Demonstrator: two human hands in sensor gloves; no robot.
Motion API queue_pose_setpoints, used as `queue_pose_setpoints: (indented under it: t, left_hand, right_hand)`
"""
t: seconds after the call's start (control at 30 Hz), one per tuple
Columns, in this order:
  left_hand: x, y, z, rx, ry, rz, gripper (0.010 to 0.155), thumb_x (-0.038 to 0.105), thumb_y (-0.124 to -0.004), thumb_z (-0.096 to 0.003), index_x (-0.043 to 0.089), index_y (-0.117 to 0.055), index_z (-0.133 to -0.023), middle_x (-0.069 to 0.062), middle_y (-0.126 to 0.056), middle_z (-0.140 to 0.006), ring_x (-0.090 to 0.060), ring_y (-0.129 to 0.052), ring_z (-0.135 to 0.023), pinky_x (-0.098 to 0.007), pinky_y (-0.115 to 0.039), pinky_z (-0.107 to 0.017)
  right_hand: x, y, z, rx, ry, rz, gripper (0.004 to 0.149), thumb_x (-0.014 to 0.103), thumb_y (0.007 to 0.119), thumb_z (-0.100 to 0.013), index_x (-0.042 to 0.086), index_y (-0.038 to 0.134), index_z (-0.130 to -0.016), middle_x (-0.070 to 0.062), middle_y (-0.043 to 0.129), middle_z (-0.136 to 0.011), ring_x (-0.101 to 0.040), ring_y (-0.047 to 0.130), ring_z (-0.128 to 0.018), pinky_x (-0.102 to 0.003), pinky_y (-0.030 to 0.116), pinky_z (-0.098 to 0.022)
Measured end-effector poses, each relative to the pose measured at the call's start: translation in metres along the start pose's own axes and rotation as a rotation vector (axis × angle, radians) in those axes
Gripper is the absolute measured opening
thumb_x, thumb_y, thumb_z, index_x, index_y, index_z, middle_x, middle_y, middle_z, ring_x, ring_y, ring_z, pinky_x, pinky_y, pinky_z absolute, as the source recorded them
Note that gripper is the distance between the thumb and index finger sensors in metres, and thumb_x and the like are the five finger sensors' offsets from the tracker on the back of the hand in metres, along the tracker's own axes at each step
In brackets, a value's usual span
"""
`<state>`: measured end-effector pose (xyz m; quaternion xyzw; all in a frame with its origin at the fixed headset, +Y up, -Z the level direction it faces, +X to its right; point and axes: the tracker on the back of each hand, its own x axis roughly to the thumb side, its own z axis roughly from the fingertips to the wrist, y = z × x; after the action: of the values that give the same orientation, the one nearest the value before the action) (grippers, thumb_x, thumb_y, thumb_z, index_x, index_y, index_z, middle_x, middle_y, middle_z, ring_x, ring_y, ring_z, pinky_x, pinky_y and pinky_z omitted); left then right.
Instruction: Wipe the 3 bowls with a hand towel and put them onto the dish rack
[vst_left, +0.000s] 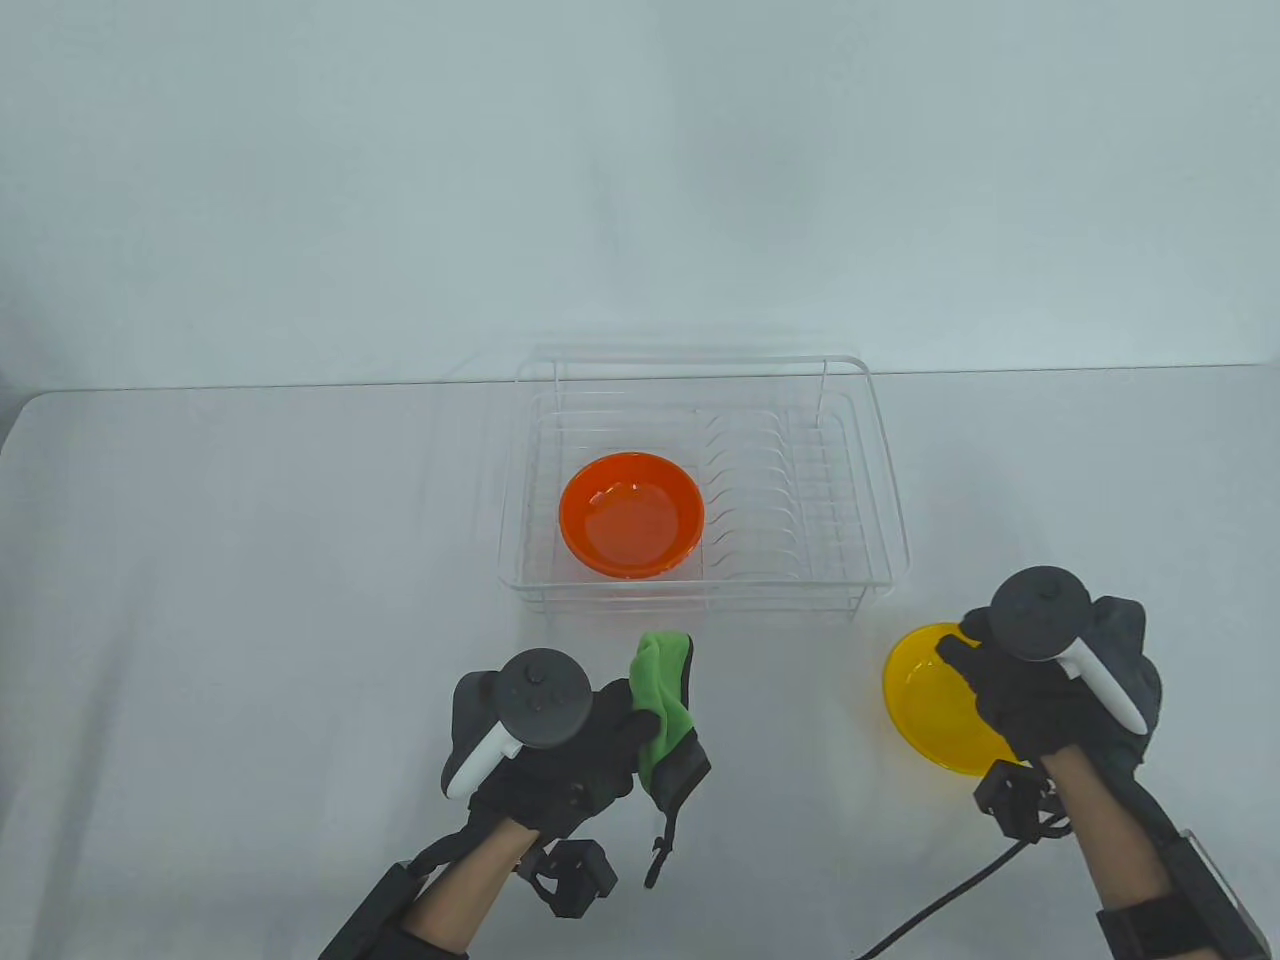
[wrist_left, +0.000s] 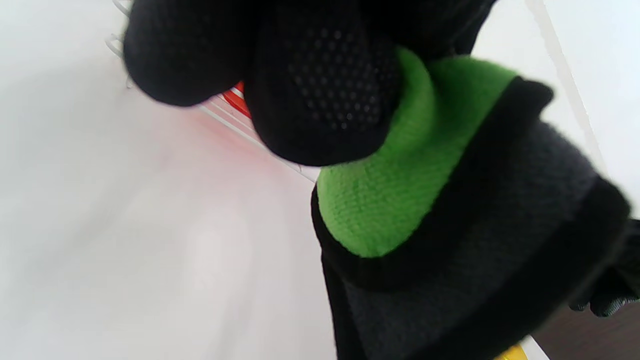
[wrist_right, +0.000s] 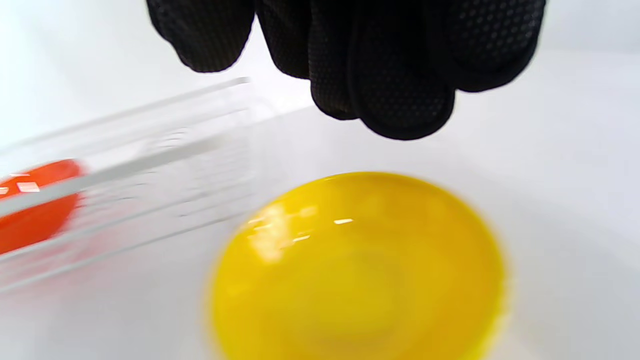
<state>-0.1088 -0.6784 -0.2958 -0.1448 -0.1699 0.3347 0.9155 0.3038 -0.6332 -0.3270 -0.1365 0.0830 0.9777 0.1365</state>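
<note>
An orange bowl (vst_left: 632, 515) sits upright in the left part of the clear wire dish rack (vst_left: 700, 592). On the table to the right of the rack lies a yellow bowl (vst_left: 925, 700), open side up. My right hand (vst_left: 1000, 680) hovers over its near right side; in the right wrist view the fingers (wrist_right: 390, 75) hang above the yellow bowl (wrist_right: 355, 270) without touching it. My left hand (vst_left: 605, 735) grips a bunched green and black hand towel (vst_left: 665, 710) just in front of the rack; the left wrist view shows fingers (wrist_left: 320, 90) curled over the towel (wrist_left: 400, 200).
The rack's right part holds bare plate slots (vst_left: 770, 490). White table stretches to the left of the rack and hands. A black cable (vst_left: 940, 905) trails from my right wrist toward the near edge.
</note>
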Motion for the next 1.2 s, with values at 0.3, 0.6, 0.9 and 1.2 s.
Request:
queue_pose_setpoints:
  t: [0.3, 0.6, 0.9, 1.2]
  left_hand:
    - [0.003, 0.001, -0.001, 0.005, -0.007, -0.011, 0.049, 0.034, -0.067, -0.0548, 0.003, -0.07, -0.093, -0.008, -0.092, -0.065, -0.011, -0.102, -0.034, -0.035, -0.086, -0.038]
    - [0.001, 0.003, -0.001, 0.009, -0.006, 0.0, 0.049, 0.034, -0.065, -0.0551, 0.003, -0.069, -0.093, -0.008, -0.092, -0.066, -0.012, -0.102, -0.035, -0.036, -0.086, -0.038]
    - [0.0, 0.004, -0.002, 0.015, 0.0, -0.002, 0.049, 0.034, -0.064, -0.0554, 0.003, -0.069, -0.093, -0.007, -0.091, -0.066, -0.012, -0.102, -0.036, -0.036, -0.085, -0.039]
    - [-0.006, 0.009, -0.004, 0.043, 0.031, -0.015, 0.049, 0.034, -0.062, -0.0552, 0.003, -0.069, -0.093, -0.007, -0.092, -0.065, -0.013, -0.102, -0.036, -0.036, -0.085, -0.039]
  right_hand:
    - [-0.057, 0.039, -0.044, 0.103, 0.183, 0.022, 0.063, 0.046, 0.072, -0.054, 0.004, 0.064, -0.101, -0.018, 0.086, -0.085, -0.031, 0.095, -0.062, -0.049, 0.08, -0.047]
    - [-0.065, 0.067, -0.065, 0.262, 0.204, -0.005, 0.049, 0.034, 0.074, -0.054, 0.004, 0.071, -0.093, -0.01, 0.095, -0.07, -0.023, 0.1, -0.052, -0.046, 0.083, -0.045]
    - [-0.064, 0.059, -0.06, 0.255, 0.172, -0.047, 0.046, 0.03, 0.074, -0.054, 0.001, 0.075, -0.089, -0.012, 0.097, -0.066, -0.02, 0.1, -0.048, -0.044, 0.084, -0.042]
    - [-0.019, 0.027, -0.022, 0.186, -0.02, -0.08, 0.046, 0.031, 0.071, -0.056, -0.002, 0.075, -0.088, -0.012, 0.097, -0.062, -0.018, 0.099, -0.042, -0.043, 0.084, -0.039]
